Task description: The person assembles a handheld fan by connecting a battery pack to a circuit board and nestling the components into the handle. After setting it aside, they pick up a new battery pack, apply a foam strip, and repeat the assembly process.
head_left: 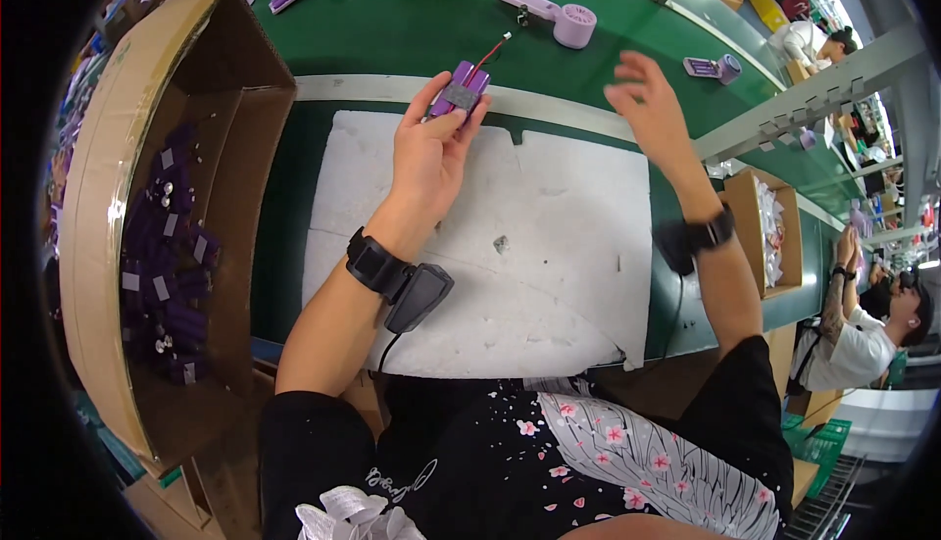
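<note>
White sheet [559,236] on green desk [421,11]; co-worker [867,349] at right
Your left grip [428,153] clasps a purple pack [458,97]; right grip [655,114] unclenched.

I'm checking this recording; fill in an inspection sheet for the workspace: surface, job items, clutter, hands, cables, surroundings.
Surface: white board on a green table.
Job items: purple pack with a grey patch; more purple packs in a cardboard box at left; lilac piece with a round end beyond the board.
Clutter: dark bits or marks on the board, too small to identify.
Left hand: fingers around the pack.
Right hand: empty, raised, blurred.
Cables: red wire on the pack; black cable from the left wrist device.
Surroundings: co-worker in a light shirt at right.
</note>
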`<state>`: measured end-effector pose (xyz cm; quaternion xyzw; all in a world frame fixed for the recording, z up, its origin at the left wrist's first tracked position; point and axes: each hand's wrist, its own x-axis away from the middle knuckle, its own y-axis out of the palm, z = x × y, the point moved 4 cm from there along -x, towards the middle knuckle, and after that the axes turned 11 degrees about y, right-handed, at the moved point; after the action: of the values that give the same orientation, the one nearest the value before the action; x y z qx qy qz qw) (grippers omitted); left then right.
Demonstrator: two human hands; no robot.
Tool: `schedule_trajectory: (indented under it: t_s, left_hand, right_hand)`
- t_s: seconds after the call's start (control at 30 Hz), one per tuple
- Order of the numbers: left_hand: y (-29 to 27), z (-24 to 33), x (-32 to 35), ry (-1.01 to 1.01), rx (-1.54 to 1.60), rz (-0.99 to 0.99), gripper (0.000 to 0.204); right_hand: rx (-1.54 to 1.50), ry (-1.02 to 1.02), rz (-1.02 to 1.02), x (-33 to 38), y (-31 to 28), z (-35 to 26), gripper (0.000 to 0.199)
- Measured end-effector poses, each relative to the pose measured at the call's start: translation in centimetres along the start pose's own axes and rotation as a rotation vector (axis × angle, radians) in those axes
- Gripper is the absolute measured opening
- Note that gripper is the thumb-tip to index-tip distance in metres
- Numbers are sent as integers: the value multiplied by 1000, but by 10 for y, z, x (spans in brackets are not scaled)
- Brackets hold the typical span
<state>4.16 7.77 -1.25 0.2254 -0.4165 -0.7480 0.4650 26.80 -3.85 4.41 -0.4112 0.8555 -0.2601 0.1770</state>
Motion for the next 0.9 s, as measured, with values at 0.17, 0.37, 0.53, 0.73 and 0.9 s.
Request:
schedule_trajectory:
  t_s: [0.17, 0.37, 0.53, 0.73, 0.9]
  left_hand:
    - [4, -8, -6, 20, 51, -12, 42]
    - [2, -13, -9, 28, 83, 17, 42]
    - [0, -13, -10, 50, 78, 80, 43]
    - [-3, -1, -14, 86, -12, 99, 46]
    - [4, -8, -7, -25, 87, -23, 45]
  right_hand:
    - [372, -35, 323, -117, 21, 50, 75]
    - [344, 94, 251, -157, 30, 67, 87]
    - [92, -60, 316, -122, -12, 15, 75]
    - [-31, -306, 251, -27, -50, -90, 59]
    - [401, 6, -210, 32, 21, -67, 59]
